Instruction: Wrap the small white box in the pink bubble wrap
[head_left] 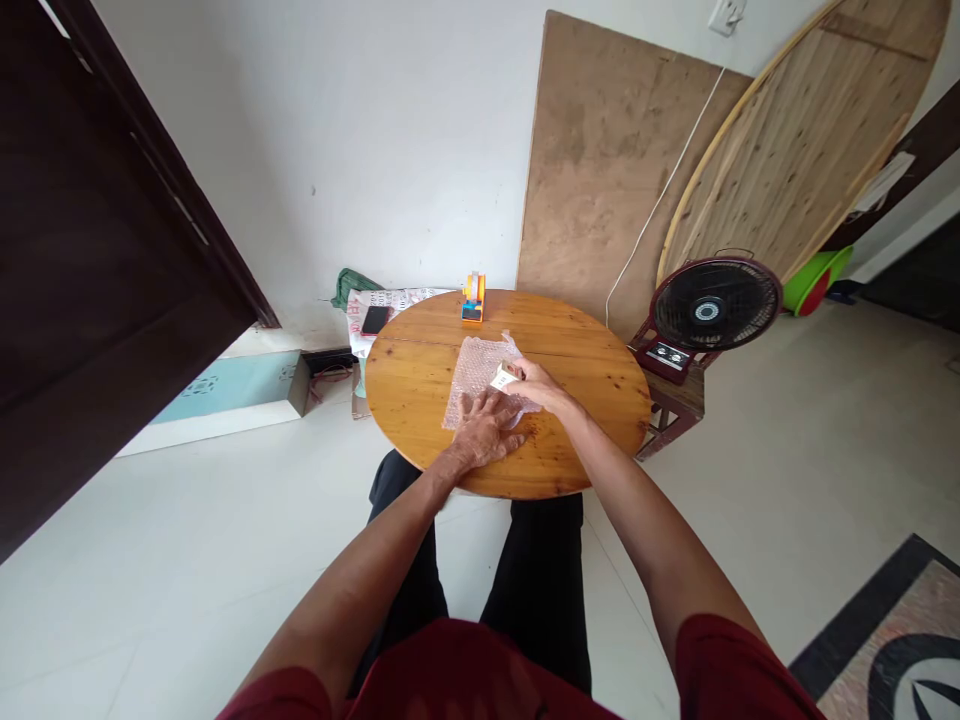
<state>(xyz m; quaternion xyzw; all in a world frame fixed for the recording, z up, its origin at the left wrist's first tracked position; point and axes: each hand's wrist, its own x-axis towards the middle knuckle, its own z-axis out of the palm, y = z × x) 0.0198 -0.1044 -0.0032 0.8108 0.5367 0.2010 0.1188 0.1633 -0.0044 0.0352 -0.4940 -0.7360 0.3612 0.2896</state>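
On round wooden table (405, 375): bubble wrap (471, 372) lies flat near middle. Left hand (487, 430) palm down, fingers spread, pressing wrap's near edge. Right hand (538, 385) pinches small white box (507, 376) between thumb and fingers, box tilted, over wrap; contact with wrap unclear. Orange tape dispenser (473, 298) stands at table's far edge, beyond wrap. Fan (712, 305) right of table.
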